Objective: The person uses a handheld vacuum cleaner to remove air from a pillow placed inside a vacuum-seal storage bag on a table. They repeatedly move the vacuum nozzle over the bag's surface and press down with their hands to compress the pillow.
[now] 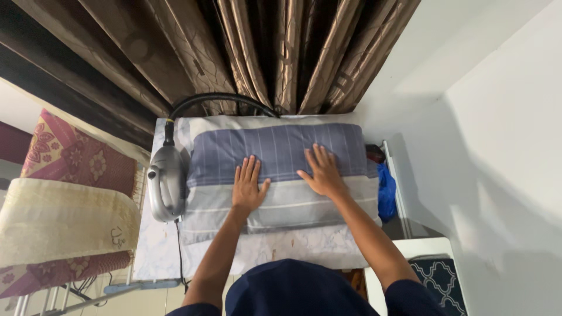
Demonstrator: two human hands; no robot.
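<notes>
Both hands, left point(248, 188) and right point(321, 172), press flat with fingers spread, grasping nothing, on a folded striped cloth point(281, 175) on the table point(153, 251); the iron point(167, 182) rests alongside, the cloth apparently already smooth.

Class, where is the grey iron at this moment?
In the head view, the grey iron lies on the ironing board's left side, beside the folded striped cloth.
</notes>
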